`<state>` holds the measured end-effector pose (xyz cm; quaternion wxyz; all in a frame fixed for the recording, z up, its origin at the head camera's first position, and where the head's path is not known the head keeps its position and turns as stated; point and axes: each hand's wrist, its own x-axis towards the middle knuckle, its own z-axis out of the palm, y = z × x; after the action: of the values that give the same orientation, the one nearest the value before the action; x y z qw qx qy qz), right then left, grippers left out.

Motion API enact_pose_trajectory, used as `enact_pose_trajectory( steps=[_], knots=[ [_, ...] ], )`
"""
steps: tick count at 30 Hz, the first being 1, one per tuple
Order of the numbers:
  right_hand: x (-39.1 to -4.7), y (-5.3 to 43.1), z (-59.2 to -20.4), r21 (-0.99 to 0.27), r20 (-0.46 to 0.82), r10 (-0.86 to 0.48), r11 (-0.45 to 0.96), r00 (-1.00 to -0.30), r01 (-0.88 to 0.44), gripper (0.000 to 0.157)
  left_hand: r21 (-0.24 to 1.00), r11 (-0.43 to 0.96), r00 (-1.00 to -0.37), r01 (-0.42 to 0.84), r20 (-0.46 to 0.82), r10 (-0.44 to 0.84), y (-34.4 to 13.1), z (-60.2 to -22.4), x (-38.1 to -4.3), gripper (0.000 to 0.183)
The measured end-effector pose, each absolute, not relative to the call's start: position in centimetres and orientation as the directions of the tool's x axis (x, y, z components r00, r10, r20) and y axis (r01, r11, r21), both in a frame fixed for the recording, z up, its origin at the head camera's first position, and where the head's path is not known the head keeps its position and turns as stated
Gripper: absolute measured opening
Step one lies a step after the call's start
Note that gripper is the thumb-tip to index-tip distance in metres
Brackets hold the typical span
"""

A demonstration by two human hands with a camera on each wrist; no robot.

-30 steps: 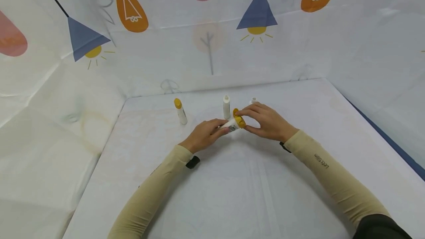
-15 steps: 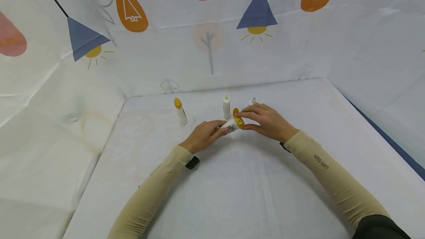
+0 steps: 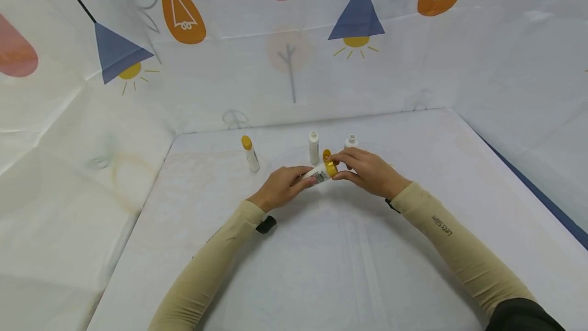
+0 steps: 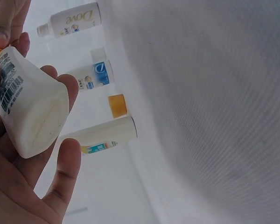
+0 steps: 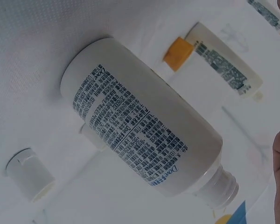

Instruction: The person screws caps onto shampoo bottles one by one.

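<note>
My left hand (image 3: 277, 188) grips a flattened white bottle (image 3: 317, 173) around its body, holding it tilted above the table. A printed label and barcode face the left wrist view, with the bottle's base (image 4: 44, 123) toward that camera. On the bottle's upper right end sits a yellow-orange cap (image 3: 331, 168). The thumb and fingers of my right hand (image 3: 367, 170) pinch this cap. Behind it, a loose orange cap (image 5: 178, 53) stands beside an uncapped slim white bottle (image 3: 314, 148). An uncapped bottle (image 3: 351, 140) rises partly hidden behind my right hand.
A white bottle with a yellow cap (image 3: 250, 154) stands at the left. In the left wrist view are a Dove bottle (image 4: 74, 21) and a blue-labelled bottle (image 4: 95, 74). A loose white cap (image 5: 30, 175) lies near the text-covered bottle (image 5: 140, 116).
The cap and held bottle have turned, bringing more of the printed label into view. My right hand has shifted slightly left and down, uncovering more of the bottle behind it.
</note>
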<state>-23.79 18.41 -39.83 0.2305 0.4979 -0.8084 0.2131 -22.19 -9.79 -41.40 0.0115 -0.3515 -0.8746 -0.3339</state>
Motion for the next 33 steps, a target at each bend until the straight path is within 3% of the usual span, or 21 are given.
enact_pose_trajectory(
  steps=[5,13,20,27,33],
  knots=[
    [-23.4,18.3,-39.6,-0.16,0.557,-0.698,0.441,-0.45,-0.883,0.053,0.555,0.528,-0.743,0.642,0.28,0.608,-9.7,-41.3,-22.2,0.034],
    [-23.2,17.9,-39.7,-0.239,0.533,-0.661,0.481,-0.528,-0.843,0.032,0.514,0.501,-0.706,0.696,0.366,0.606,-9.6,-41.3,-22.1,0.033],
    [-23.1,17.2,-39.5,-0.419,0.443,-0.595,0.524,-0.67,-0.742,0.018,0.388,0.508,-0.639,0.769,0.497,0.587,-9.4,-41.4,-22.1,0.037],
    [-22.9,16.7,-39.6,-0.52,0.355,-0.549,0.557,-0.756,-0.648,0.025,0.337,0.547,-0.635,0.766,0.525,0.566,-9.4,-41.6,-21.9,0.038],
    [-22.8,16.5,-39.6,-0.508,0.364,-0.537,0.57,-0.761,-0.646,0.027,0.361,0.552,-0.653,0.752,0.516,0.553,-9.4,-41.8,-21.8,0.038]
  ],
)
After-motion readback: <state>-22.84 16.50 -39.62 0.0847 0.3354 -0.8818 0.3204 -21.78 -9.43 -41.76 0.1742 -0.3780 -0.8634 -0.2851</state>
